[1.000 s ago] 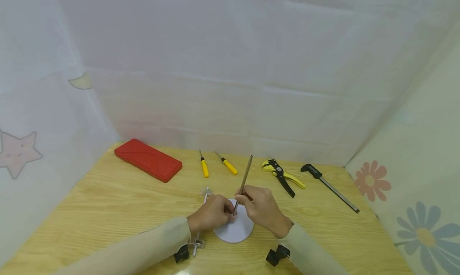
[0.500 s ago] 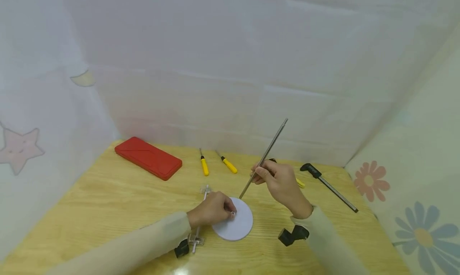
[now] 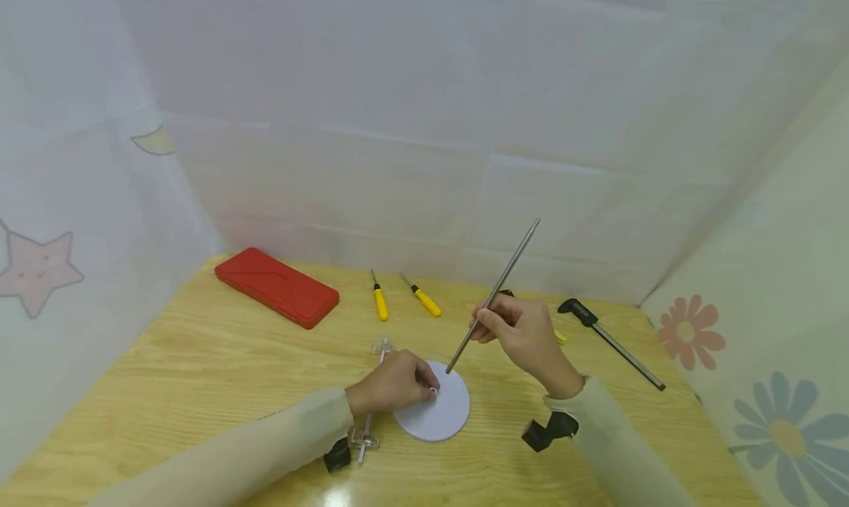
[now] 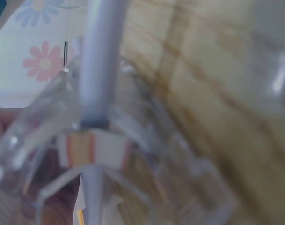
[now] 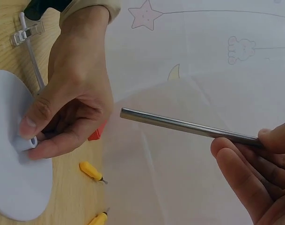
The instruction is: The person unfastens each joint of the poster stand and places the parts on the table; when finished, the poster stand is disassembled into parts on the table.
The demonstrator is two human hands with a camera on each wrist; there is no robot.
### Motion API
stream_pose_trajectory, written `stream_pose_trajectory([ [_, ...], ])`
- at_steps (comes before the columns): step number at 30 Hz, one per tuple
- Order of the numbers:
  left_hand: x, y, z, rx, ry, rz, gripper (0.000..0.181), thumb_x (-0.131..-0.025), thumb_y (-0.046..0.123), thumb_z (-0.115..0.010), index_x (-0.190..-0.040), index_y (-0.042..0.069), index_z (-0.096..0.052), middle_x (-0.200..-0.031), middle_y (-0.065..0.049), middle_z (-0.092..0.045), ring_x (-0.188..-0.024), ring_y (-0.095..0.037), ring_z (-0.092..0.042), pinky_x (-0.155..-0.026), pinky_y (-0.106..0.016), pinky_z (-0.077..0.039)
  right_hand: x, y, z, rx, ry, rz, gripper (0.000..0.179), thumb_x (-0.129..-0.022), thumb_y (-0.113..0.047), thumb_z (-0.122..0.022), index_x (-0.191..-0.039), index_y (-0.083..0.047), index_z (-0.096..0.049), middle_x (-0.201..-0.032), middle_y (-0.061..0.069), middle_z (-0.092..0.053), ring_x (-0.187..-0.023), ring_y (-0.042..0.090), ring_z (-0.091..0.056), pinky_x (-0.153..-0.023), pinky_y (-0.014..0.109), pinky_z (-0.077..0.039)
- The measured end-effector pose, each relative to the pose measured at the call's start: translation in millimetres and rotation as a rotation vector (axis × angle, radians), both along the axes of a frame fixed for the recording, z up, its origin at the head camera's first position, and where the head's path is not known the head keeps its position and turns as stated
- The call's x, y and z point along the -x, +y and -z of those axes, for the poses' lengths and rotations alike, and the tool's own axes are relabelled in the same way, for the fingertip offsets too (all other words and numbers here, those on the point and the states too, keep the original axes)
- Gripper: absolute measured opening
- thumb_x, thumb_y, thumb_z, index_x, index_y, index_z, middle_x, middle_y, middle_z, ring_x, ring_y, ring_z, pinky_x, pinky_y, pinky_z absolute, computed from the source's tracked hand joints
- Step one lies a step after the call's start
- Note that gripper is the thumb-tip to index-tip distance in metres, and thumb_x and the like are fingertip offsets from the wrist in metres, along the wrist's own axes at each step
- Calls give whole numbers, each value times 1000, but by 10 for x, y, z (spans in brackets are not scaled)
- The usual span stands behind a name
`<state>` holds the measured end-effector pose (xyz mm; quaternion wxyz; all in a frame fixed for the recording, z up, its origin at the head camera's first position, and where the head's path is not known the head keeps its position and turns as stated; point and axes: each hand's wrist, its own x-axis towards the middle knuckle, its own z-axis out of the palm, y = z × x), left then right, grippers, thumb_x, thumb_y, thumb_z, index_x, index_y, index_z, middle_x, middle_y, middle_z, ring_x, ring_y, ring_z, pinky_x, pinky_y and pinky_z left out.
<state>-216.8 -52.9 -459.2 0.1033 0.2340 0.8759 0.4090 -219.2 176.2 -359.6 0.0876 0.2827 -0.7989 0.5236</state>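
A round white disc (image 3: 438,418) lies on the table with a short white tube (image 5: 27,143) standing up from its middle. My left hand (image 3: 394,382) pinches that tube between thumb and fingers. In my right hand (image 3: 524,337) I hold a slim metal rod (image 3: 507,271), its lower end pointing down toward the disc's far part. The right wrist view shows the rod's blunt end (image 5: 126,113) apart from the tube. Beside my left wrist lies a thin white rod (image 3: 368,426) in clear plastic holders (image 3: 363,439); one clear holder (image 4: 175,187) fills the left wrist view, blurred.
At the back left lies a red case (image 3: 278,286). Two yellow-handled screwdrivers (image 3: 380,304) lie behind the disc. A black and silver caliper (image 3: 613,345) lies on the right. My right hand mostly hides a black-and-yellow plier-like tool (image 3: 560,337). White cloth (image 3: 424,161) encloses the table.
My right hand has lifted the metal rod away from the disc's middle, up and to the right, and the rod leans more. My left hand stays at the tube.
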Motion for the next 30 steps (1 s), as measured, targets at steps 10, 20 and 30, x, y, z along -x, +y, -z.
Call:
stream_pose_trajectory([
  [10,9,-10,19,0,-9,-6,6,-80,7,-80,-85,11,-80,-81,3,-77,-76,-7,-63,-65,-21,-51,-13,62,102,30,-62,-58,15,-101,-8,-61,-96,1,-72,-90,22,-74,-70,14,-74,-64,37,-62],
  [20,-7,-36,20,0,-3,-2,8,-80,7,-80,-87,10,-81,-82,2,-78,-79,-7,-64,-67,-22,-53,-15,120,171,13,-155,-67,17,-101,-8,-61,-98,6,-70,-90,25,-72,-70,14,-74,-65,36,-63],
  [30,4,-44,44,-2,14,1,8,-80,7,-80,-87,10,-81,-82,2,-78,-79,-7,-64,-67,-22,-53,-25,191,273,9,-210,-83,18,-101,-8,-60,-98,8,-69,-88,28,-70,-69,13,-73,-65,35,-63],
])
